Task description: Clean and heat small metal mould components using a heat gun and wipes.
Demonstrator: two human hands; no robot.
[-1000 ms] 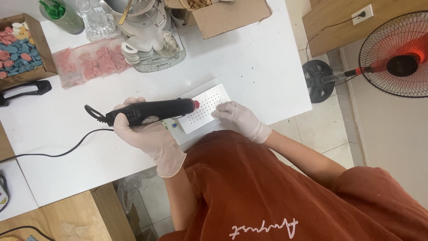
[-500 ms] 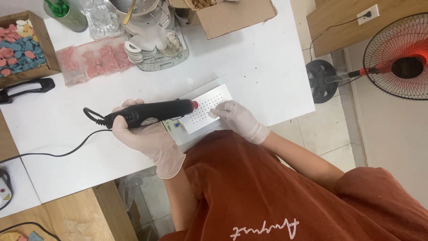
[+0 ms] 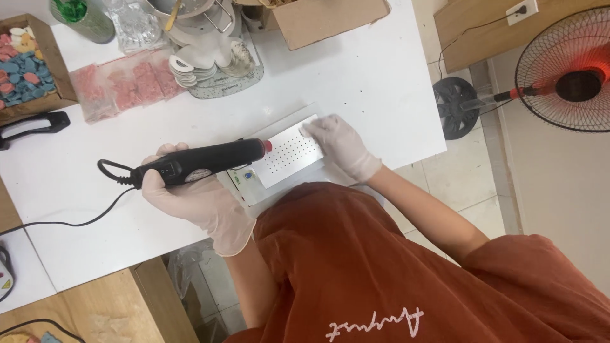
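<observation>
**Right hand up on the plate, tool held level**

Since a moment ago, my right hand [image 3: 340, 146] has slid away from me, off the plate's near edge and onto its far corner. The tool [image 3: 203, 162] has hardly shifted.

That tool is a black corded wand with a red tip. It lies sideways in my gloved left hand [image 3: 190, 200], fingers wrapped round the rear of the barrel and thumb near the switch, so I can keep the tip level. The tip sits just over the left end of the plate [image 3: 289, 155], between my two hands. I cannot tell whether it touches the metal.

The plate is pale, dotted with small holes, and lies at the table [image 3: 356, 76] edge closest to my body. My right hand, also gloved, rests flat on it with fingers spread. It grips nothing and seems to press down to keep the plate from sliding.

The cord [image 3: 76, 219] trails off to the left of my left hand, clear of the plate. Beyond my left hand lie bags [image 3: 124, 86] of pink pieces, with a box [image 3: 25, 63] of blue and pink pieces further left. Off the table, well right of my right hand, stands a fan [image 3: 572, 70].
</observation>
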